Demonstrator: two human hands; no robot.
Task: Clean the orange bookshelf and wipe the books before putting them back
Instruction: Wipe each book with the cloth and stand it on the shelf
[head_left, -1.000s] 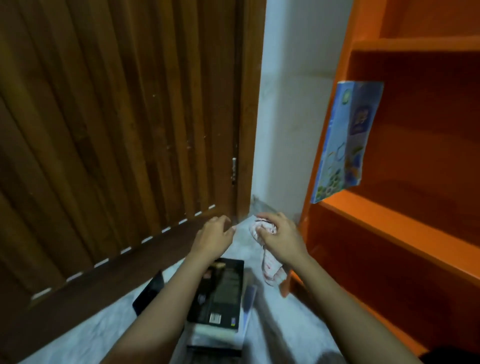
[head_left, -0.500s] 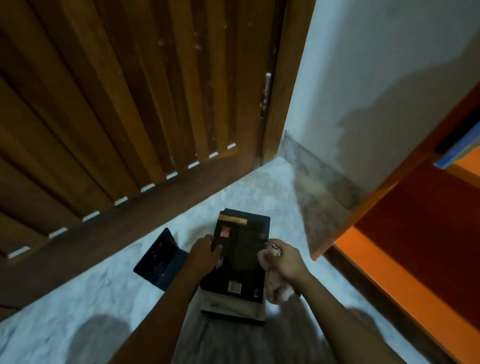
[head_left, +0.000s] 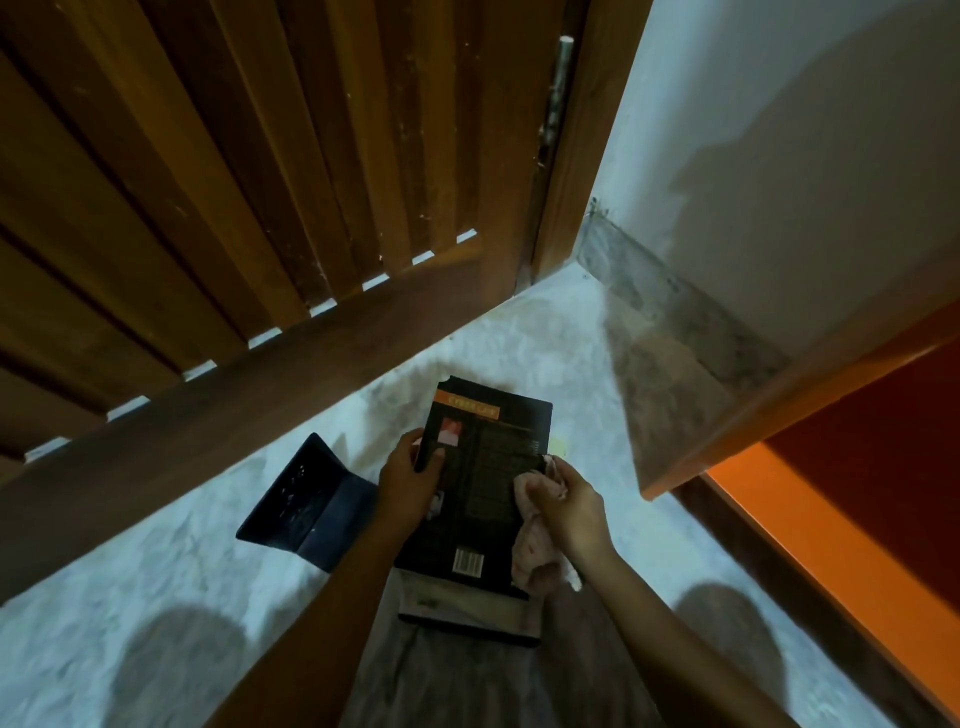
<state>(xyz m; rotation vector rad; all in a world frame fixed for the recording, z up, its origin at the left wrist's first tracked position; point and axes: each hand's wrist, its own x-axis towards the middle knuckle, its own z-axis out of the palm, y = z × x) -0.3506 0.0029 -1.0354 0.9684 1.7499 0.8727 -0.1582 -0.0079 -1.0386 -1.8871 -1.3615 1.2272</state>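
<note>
A black book with an orange band and a barcode on its back cover is tilted up off the floor. My left hand grips its left edge, thumb on the cover. Clutched in my right hand is a pale pink cloth, which presses against the book's right edge. Under the black book lies another book with its page edges showing. The orange bookshelf stands at the right; only its lower part and side panel show.
A dark blue book lies open and face down on the white marble floor, left of my hands. A slatted wooden door fills the left and the top. The white wall meets the shelf's side.
My head has tilted down from the shelf to the floor. My left hand took the black book's edge and raised it, and the cloth hand came onto its right side.
</note>
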